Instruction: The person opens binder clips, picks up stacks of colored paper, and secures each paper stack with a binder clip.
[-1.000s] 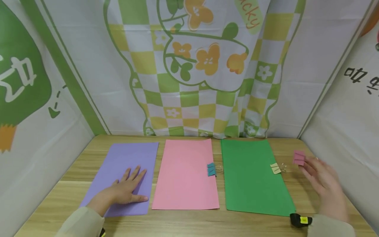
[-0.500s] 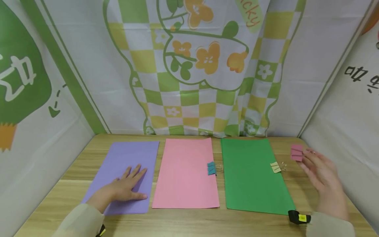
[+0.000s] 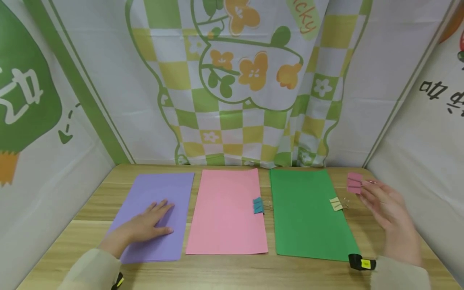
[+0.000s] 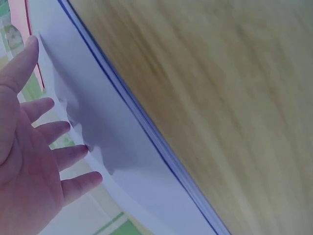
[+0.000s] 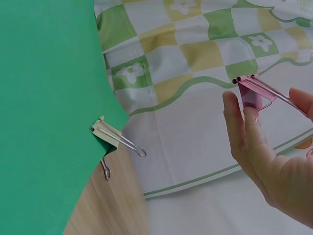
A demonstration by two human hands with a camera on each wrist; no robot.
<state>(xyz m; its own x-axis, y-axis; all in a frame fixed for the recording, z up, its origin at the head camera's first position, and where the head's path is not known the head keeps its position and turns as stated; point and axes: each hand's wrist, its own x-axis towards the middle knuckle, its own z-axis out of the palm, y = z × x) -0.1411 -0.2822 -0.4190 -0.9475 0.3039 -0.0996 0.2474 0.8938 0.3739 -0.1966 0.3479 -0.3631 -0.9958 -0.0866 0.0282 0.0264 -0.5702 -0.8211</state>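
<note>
My left hand (image 3: 146,223) is over a stack of purple paper (image 3: 163,185) at the table's left, its fingers spread and nearly straight. Fingertips (image 4: 80,183) appear at the stack's surface in the left wrist view; whether all of them touch it I cannot tell. My right hand (image 3: 389,207) holds a pink binder clip (image 3: 354,183) by its wire handles, raised above the table beyond the green paper's right side. The green paper (image 3: 308,217) has a pale yellow binder clip (image 5: 107,134) on its right edge. A blue binder clip (image 3: 258,205) grips the pink paper's right edge.
The pink paper (image 3: 226,217) lies between the purple and green stacks on the wooden table (image 3: 224,274). A checked, flowered cloth (image 3: 239,133) hangs behind the table's far edge. White printed cloth walls (image 3: 424,149) rise at both sides.
The right hand has moved left and slightly away from me, bringing the pink binder clip nearer the green paper. My left hand has shifted slightly left on the purple stack, fingers less spread.
</note>
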